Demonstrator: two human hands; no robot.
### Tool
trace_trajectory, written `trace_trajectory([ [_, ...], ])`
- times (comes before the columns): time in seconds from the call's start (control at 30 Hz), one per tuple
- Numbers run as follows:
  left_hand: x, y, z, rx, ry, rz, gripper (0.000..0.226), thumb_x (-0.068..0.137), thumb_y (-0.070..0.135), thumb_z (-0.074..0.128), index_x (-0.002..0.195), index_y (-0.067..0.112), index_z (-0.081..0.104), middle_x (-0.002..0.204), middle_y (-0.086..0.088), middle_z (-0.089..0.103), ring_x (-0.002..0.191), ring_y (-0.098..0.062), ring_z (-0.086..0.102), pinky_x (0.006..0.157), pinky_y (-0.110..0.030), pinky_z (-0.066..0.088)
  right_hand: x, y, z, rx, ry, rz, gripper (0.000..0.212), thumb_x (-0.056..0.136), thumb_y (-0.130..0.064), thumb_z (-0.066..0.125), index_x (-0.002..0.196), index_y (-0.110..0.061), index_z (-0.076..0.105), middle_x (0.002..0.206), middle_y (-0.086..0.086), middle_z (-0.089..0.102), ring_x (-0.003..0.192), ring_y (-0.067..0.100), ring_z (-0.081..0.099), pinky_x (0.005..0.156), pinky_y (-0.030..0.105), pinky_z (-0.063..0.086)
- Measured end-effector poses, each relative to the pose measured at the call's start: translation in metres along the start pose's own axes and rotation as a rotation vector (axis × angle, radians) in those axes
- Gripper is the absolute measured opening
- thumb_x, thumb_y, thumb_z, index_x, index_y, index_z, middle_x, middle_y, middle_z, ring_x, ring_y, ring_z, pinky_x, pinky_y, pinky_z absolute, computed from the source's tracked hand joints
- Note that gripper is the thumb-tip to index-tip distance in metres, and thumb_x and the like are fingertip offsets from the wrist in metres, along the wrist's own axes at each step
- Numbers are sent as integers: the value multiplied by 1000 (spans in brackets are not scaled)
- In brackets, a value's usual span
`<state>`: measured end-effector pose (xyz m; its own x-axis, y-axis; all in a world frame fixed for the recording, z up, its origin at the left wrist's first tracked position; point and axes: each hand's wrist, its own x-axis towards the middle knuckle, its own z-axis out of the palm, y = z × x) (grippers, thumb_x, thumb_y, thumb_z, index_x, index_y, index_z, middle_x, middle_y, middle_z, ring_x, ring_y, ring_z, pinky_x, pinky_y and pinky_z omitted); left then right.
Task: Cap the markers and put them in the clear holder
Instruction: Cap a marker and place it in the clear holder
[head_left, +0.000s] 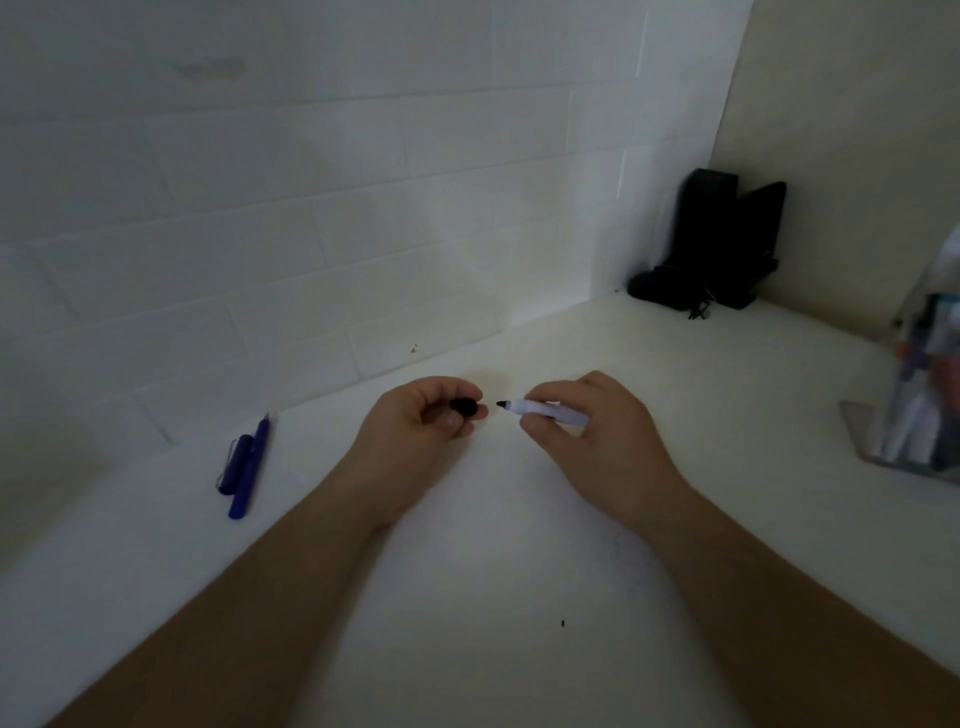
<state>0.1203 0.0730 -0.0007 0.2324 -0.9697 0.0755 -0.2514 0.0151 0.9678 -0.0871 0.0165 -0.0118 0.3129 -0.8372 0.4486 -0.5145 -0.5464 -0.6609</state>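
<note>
- Pinching a small black cap (464, 406) between thumb and fingertips of the left hand (415, 423), open end apparently turned toward the marker, just apart from its tip.
- Gripping a white marker (540, 409) in the curled fingers of the right hand (597, 434), dark tip bare and pointing left at the cap, both held over the pale counter (493, 571).
- Judging the marker light, stiff and smooth, likely a little slippery; holding mid-barrel, close behind the tip, probably giving the best aim.
- Expecting the cap, a short rounded plastic piece, to need a straight push until seated.
- Standing at the far right, a clear holder (904, 415), glossy and hard-walled, already keeping several markers upright.
- Lying well to the left by the tiled wall, a blue marker (252, 467) with its blue cap (232, 465) touching alongside, uncapped.
</note>
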Motion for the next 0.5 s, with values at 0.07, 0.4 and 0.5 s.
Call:
trace_trajectory([
  [0.07,-1,0,0,13,-15,28,33,97,-7,50,106,16,72,100,-3,78,103,-21,72,94,-27,54,-1,-3,2,-13,-13,-19,21,86,-48,68,105,-39,74,96,-10,62,93,13,59,87,38,51],
  [0.4,-5,6,0,141,-61,110,30,92,-5,58,101,21,72,92,5,78,84,-2,71,75,-11,51,-1,-1,2,-131,-78,-64,32,88,-58,55,109,-41,72,97,-10,64,89,6,55,81,32,50],
  [0.5,-5,6,0,235,-65,128,27,89,5,67,101,29,73,92,13,76,83,1,69,73,-11,49,-1,3,2,-177,-85,-37,24,90,-51,61,109,-41,72,94,-10,58,87,10,55,78,34,52],
])
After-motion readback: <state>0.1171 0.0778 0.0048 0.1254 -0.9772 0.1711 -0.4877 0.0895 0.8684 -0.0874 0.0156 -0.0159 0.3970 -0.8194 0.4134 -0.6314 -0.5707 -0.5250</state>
